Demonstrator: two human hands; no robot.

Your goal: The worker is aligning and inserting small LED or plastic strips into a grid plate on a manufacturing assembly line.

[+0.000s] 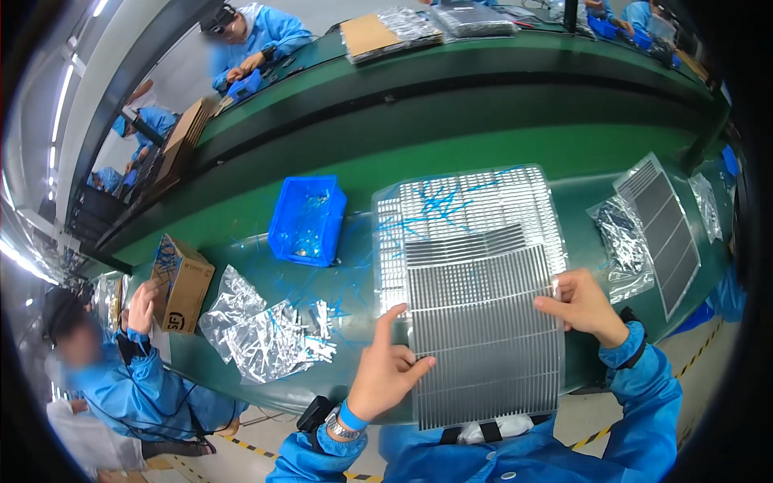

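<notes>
A dark grey slatted sheet [487, 346], ruled with thin light cross bands, hangs in front of me over the table's near edge. My right hand [584, 307] pinches its right edge between thumb and fingers. At the left edge my left hand [385, 372] grips with the thumb on the sheet, its index finger raised along the side. The fingertips behind the sheet are hidden. Beyond it, partly covered, lies a pale gridded panel [483, 193] in clear plastic, with loose blue strands [439, 197] across its top.
Left of the panel are a blue bin [309, 219], a cardboard box [183, 286] and a clear bag [262, 334] spilling small silvery pieces. At right lie another bag [624, 249] and a second slatted sheet [662, 229]. A co-worker [121, 370] sits at left; others work across the bench.
</notes>
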